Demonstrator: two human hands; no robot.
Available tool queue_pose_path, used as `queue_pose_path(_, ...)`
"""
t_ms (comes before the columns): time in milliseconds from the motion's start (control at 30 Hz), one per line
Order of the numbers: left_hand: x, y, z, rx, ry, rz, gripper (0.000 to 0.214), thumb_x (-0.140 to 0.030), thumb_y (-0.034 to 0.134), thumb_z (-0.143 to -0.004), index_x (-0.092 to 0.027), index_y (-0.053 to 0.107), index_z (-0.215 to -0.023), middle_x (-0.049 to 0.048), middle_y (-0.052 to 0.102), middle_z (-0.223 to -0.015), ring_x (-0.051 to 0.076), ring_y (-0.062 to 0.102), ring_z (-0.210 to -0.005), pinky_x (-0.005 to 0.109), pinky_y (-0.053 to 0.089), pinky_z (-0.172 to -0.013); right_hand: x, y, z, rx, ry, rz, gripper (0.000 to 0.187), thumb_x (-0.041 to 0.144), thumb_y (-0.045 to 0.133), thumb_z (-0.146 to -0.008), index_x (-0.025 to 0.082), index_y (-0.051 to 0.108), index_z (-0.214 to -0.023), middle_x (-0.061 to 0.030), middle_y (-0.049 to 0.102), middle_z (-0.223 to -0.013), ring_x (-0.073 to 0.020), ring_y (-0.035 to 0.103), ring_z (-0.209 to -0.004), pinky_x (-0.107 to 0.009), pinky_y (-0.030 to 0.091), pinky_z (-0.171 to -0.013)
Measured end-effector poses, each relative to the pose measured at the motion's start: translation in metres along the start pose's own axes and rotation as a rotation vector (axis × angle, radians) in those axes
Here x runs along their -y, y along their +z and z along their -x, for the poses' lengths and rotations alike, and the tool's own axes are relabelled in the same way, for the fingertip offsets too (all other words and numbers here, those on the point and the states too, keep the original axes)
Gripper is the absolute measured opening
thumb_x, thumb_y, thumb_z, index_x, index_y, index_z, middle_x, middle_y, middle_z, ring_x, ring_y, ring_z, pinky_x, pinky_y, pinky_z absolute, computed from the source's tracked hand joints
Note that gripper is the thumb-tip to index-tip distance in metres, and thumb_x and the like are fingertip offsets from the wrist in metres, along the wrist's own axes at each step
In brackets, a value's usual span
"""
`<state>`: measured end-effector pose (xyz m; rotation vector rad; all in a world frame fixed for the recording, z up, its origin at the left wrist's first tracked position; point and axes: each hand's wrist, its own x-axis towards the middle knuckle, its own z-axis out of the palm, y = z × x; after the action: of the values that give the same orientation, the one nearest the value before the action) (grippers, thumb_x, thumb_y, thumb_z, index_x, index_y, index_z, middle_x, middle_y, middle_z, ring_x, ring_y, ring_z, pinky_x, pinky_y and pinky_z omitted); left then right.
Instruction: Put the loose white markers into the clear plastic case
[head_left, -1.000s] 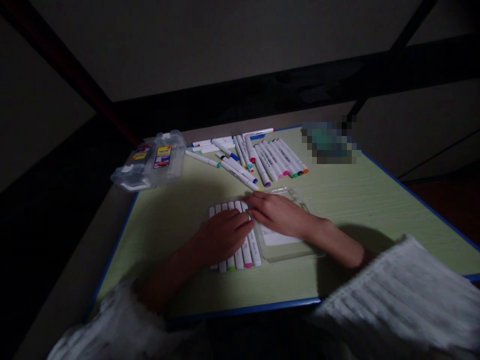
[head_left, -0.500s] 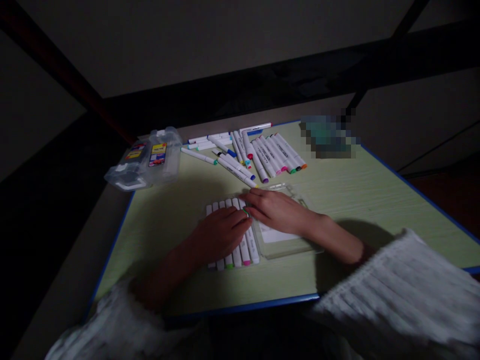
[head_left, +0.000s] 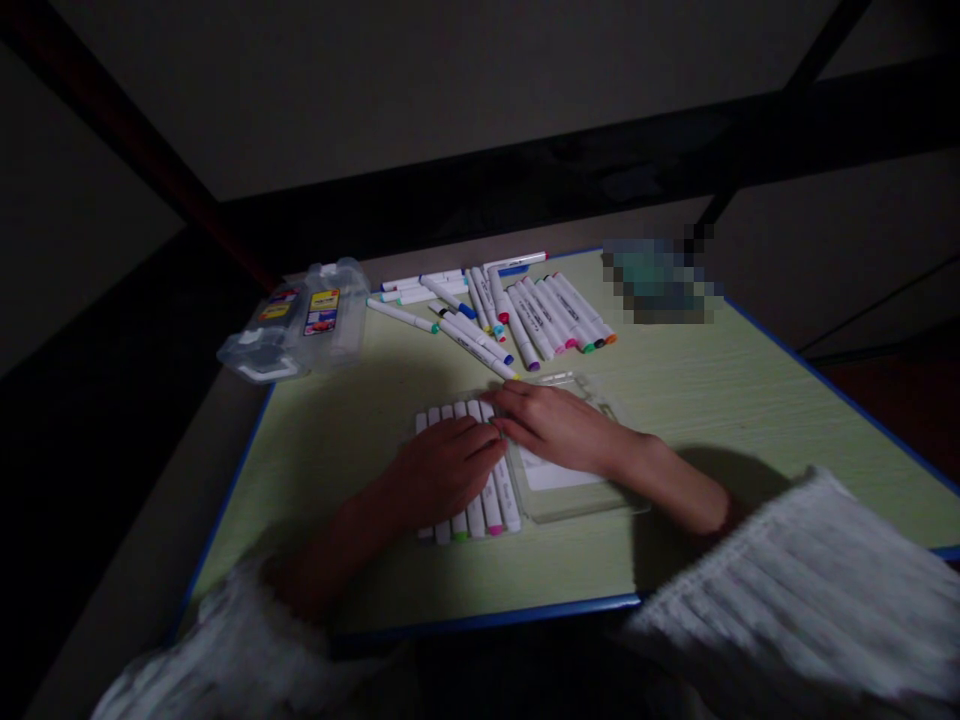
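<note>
A row of white markers lies side by side in one half of an opened clear plastic case, in front of me. My left hand rests over this row, its fingers bent together around the upper part of a marker near the right end; the fingertips are partly hidden. From the right, my right hand reaches across the case's hinge side. Its fingers are stretched out over the far ends of the right-hand markers, and its thumb side is close to the left fingertips. A white sheet shows in the case's other half.
Several loose markers with coloured ends lie beyond my hands. A second clear case with labels stands at the table's far left. Something blurred out sits at the far right corner. The table has a blue edge.
The green marker end beside my left fingertips no longer shows. Both hands have stayed almost in place; the whole view has shifted slightly.
</note>
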<state>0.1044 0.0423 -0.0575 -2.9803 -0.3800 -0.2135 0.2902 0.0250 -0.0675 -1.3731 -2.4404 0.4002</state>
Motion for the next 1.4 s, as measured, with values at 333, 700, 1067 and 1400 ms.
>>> queue_pose_path(333,0.0009,0.0019,0.0015,-0.014,0.032,-0.014,0.023,-0.015,0.037,-0.084,-0.012,0.056,-0.095,0.0088,0.061,-0.093,0.018,0.054,-0.085,0.031,0.046,-0.076,-0.0001,-0.0004,0.0002,-0.001,-0.001,0.000,0.025,0.021,0.036,-0.089,0.013,0.052,-0.106,-0.0086,0.055,-0.097,-0.0171,0.054,-0.087,-0.030,0.041,-0.073)
queue_pose_path(700,0.0010,0.0019,0.0016,-0.006,0.030,-0.008,0.023,-0.015,0.036,-0.084,-0.012,0.055,-0.096,0.0086,0.062,-0.092,0.018,0.055,-0.086,0.032,0.046,-0.077,0.0002,-0.0005,0.0002,-0.011,-0.008,0.001,0.027,0.021,0.037,-0.089,0.012,0.052,-0.110,-0.0095,0.056,-0.095,-0.0182,0.055,-0.085,-0.031,0.042,-0.073)
queue_pose_path(1067,-0.0005,0.0011,0.0004,0.027,0.010,-0.005,0.022,-0.014,0.035,-0.084,-0.013,0.055,-0.093,0.0079,0.061,-0.092,0.017,0.054,-0.086,0.032,0.046,-0.077,0.0000,-0.0005,-0.0001,-0.005,-0.008,-0.005,0.025,0.021,0.037,-0.088,0.012,0.054,-0.104,-0.0101,0.056,-0.097,-0.0184,0.054,-0.087,-0.030,0.041,-0.073)
queue_pose_path(1400,-0.0015,0.0009,0.0001,0.024,0.006,-0.013,0.022,-0.015,0.036,-0.084,-0.013,0.055,-0.095,0.0082,0.060,-0.094,0.018,0.053,-0.087,0.032,0.046,-0.077,0.0020,-0.0024,0.0007,0.003,0.017,0.010,0.026,0.021,0.035,-0.089,0.011,0.054,-0.104,-0.0103,0.056,-0.099,-0.0177,0.054,-0.085,-0.030,0.040,-0.072)
